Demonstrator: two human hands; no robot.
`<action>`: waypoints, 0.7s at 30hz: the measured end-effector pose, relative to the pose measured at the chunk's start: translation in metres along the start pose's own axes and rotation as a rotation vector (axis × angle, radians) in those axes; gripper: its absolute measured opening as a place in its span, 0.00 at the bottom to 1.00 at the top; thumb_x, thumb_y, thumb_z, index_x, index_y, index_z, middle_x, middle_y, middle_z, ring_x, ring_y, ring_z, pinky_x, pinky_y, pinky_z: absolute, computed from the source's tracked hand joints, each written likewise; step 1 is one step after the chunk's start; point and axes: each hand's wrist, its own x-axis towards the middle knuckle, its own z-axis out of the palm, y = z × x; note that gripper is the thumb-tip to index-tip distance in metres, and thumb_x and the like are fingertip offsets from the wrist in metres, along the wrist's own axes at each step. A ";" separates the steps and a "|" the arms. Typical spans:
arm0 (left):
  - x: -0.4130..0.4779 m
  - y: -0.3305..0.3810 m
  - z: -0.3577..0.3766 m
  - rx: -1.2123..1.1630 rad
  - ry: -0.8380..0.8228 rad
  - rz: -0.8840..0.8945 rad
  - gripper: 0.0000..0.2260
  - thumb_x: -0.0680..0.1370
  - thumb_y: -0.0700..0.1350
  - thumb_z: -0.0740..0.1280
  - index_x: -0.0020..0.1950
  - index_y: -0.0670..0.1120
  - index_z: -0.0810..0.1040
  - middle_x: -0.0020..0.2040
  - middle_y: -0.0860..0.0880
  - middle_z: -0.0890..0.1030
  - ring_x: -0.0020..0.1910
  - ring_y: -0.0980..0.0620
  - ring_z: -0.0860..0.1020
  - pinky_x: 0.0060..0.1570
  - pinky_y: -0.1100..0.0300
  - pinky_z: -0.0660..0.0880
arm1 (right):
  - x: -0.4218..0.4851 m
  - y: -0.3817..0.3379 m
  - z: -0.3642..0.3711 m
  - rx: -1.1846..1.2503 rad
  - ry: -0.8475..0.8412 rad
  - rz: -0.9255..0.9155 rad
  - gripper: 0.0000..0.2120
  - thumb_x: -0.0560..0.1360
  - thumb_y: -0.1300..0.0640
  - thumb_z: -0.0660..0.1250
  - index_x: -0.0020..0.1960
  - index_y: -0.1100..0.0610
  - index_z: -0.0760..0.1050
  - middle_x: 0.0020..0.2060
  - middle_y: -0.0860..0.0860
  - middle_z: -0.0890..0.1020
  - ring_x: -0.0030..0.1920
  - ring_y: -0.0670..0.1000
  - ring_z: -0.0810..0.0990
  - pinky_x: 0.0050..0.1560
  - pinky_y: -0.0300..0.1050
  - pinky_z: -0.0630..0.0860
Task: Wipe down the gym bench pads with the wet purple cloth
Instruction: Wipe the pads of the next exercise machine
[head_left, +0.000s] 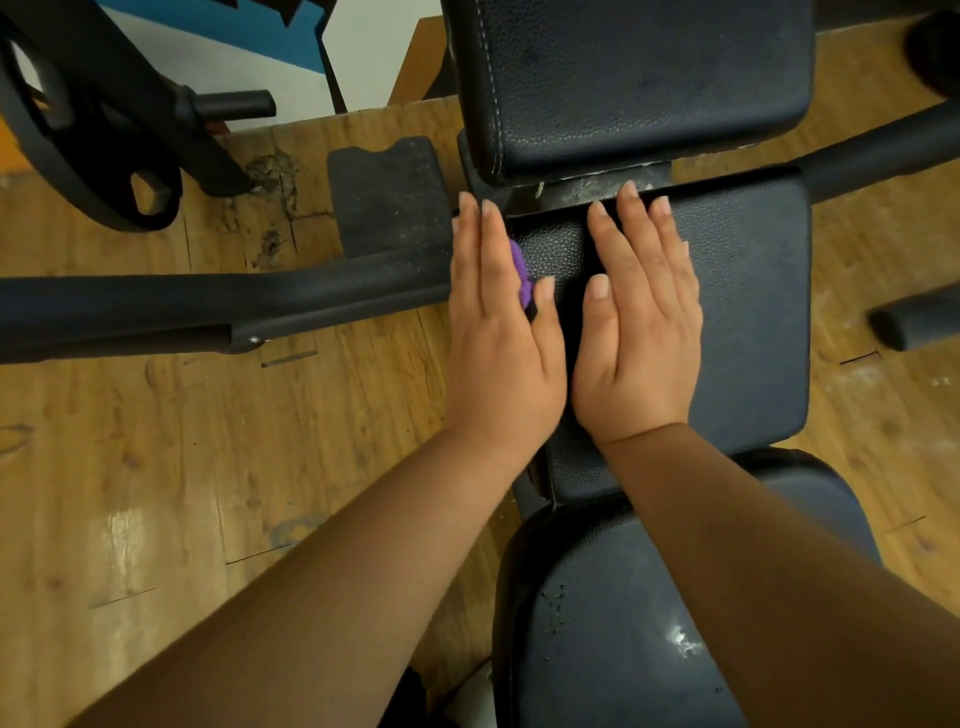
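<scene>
– While the left hand and right hand lie flat on the bench's middle pad, where is the purple cloth?
– Under the left hand, at the pad's left edge; a bit peeks out beside its thumb. Both hands' fingers are straight and close together.

Single head view, steeply down and forward, close above both forearms and bench pad

Scuffed wooden floor, white-blue wall
</scene>
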 end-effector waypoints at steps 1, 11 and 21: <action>0.001 0.001 0.002 -0.012 0.022 -0.020 0.27 0.82 0.48 0.51 0.78 0.37 0.50 0.79 0.40 0.50 0.78 0.51 0.49 0.75 0.64 0.47 | 0.000 0.000 0.000 0.000 -0.002 0.001 0.23 0.81 0.54 0.49 0.72 0.58 0.68 0.73 0.56 0.68 0.75 0.56 0.60 0.76 0.49 0.52; -0.010 -0.003 0.001 -0.227 -0.024 -0.266 0.26 0.81 0.52 0.50 0.78 0.42 0.57 0.76 0.46 0.64 0.75 0.55 0.61 0.73 0.63 0.58 | -0.001 0.001 -0.001 0.000 -0.006 -0.017 0.23 0.81 0.54 0.48 0.72 0.59 0.68 0.73 0.56 0.67 0.76 0.56 0.60 0.76 0.51 0.52; -0.030 0.003 -0.003 -0.429 -0.080 -0.440 0.13 0.85 0.46 0.50 0.66 0.49 0.68 0.53 0.63 0.73 0.49 0.77 0.72 0.47 0.80 0.69 | -0.001 -0.001 -0.002 -0.007 -0.007 -0.021 0.23 0.81 0.54 0.49 0.72 0.60 0.68 0.73 0.57 0.67 0.75 0.57 0.60 0.76 0.53 0.53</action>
